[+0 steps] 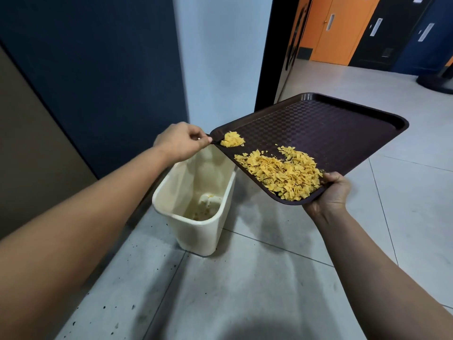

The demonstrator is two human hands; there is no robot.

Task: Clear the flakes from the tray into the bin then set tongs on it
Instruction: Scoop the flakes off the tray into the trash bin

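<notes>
Step in hand: tipping. The dark brown textured plastic tray (pixel 318 123) was held tilted above the cream plastic bin (pixel 196 231). The left hand (pixel 180 141) pinched the corner nearest the bin; the right hand (pixel 331 192) gripped the near edge from below. The yellow flakes (pixel 282 173) lay heaped along the low edge, a small clump at the pinched corner. The bin seemed to hold some flakes already, though the view was dim. Next move, likely: steeper tilt toward that corner. No tongs in view.

Floor (pixel 282 278): pale grey tiles, dark specks along the left strip. Cream bin (pixel 196 231) stands upright on it by the dark wall panel; dark round base (pixel 435 81) far right.
</notes>
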